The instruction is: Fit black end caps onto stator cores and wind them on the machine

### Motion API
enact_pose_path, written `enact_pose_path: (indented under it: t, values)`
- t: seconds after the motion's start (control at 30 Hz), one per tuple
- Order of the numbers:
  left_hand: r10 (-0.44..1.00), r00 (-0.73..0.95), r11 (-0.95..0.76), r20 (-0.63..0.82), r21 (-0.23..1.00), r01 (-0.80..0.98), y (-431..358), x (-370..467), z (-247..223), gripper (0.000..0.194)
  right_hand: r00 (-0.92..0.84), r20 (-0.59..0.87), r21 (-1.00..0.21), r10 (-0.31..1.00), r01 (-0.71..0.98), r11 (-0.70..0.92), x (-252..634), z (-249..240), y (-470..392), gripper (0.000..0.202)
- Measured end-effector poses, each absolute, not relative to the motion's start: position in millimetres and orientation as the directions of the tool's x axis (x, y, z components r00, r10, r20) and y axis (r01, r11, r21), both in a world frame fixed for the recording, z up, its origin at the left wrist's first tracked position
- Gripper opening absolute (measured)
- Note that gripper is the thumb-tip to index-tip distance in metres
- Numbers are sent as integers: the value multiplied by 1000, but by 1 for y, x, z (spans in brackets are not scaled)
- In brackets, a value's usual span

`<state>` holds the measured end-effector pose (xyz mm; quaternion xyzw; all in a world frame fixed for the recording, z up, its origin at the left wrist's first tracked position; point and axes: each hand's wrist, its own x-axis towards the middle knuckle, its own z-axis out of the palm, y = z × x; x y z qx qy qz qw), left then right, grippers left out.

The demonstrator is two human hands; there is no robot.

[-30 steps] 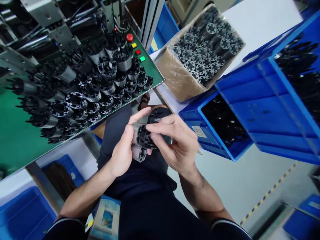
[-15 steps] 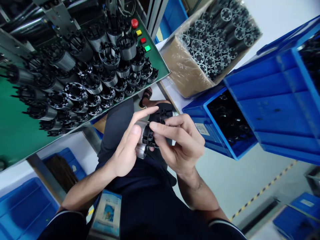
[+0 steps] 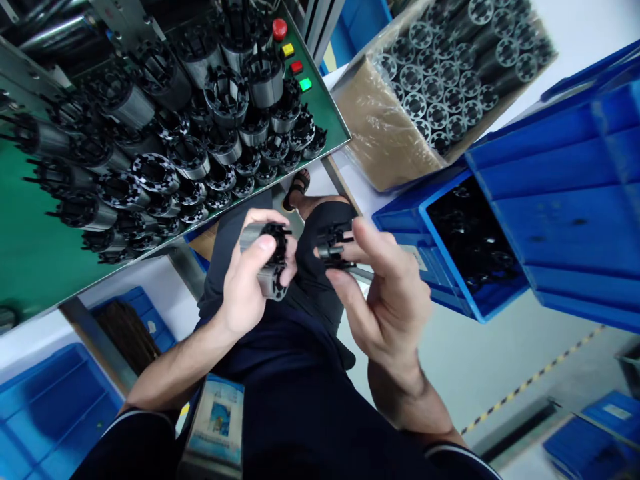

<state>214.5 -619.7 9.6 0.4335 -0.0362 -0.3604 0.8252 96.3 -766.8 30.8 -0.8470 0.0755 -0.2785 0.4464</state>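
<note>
My left hand [image 3: 246, 287] is wrapped round two metal cylinders side by side; the upper metal cylinder [image 3: 251, 235] has a black plastic piece at its right end, under my thumb, and the lower metal cylinder [image 3: 270, 283] shows its slotted end. Just to the right, my right hand [image 3: 395, 293] holds a black plastic ring [image 3: 330, 247] with prongs between thumb and fingers. A gap separates the ring from the cylinders. Both hands are above my lap.
A green bench [image 3: 45, 267] at the upper left carries many metal cylinders with black pronged ends, beside coloured buttons [image 3: 297, 67]. A cardboard box [image 3: 375, 127] of slotted cylinders stands at upper right. Near my right hand is a blue bin [image 3: 435, 267] of black parts.
My hands have moved apart, my right hand going right with the black ring. My left thumb and fingers have closed round the cylinders. The view has shifted slightly.
</note>
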Motion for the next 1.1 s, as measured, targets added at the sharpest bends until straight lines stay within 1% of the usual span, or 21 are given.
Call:
enact_pose_path:
  t: [0.1,0.23,0.37,0.43,0.53,0.63,0.73,0.83,0.97,1.03,1.1]
  values:
    - [-551,790,410,-269,737,537,-627,220,18,39,873,337,-831,-352,101,-547,89,34,-758,72]
    - [-481,835,416,-267,769,485,-632,218,25,38,898,305,-872,-318,129,-472,90,30,-745,68]
    - [-437,860,425,-262,783,454,-633,212,26,52,893,257,-891,-370,70,-449,93,26,-744,55]
    - [-441,844,429,-305,754,497,-634,210,26,59,890,239,-896,-388,49,-441,93,25,-747,51]
    - [-453,814,419,-364,719,555,-633,210,27,69,905,263,-908,-335,114,-404,93,23,-750,54]
    - [-483,791,392,-375,715,578,-631,211,29,73,910,294,-899,-292,160,-408,93,20,-754,53]
    - [-514,747,355,-421,688,633,-629,210,30,75,913,285,-900,-290,152,-408,92,18,-759,54]
    - [-537,722,361,-437,654,665,-628,209,28,78,926,273,-906,-259,157,-393,90,20,-763,56]
    - [-598,676,338,-430,630,700,-628,208,24,75,933,277,-885,-230,154,-439,88,21,-764,55]
    - [-577,673,330,-463,622,710,-627,208,24,68,927,296,-867,-228,161,-472,88,16,-761,58]
    - [-541,674,344,-503,599,723,-625,206,25,57,894,371,-826,-251,194,-529,91,3,-755,63]
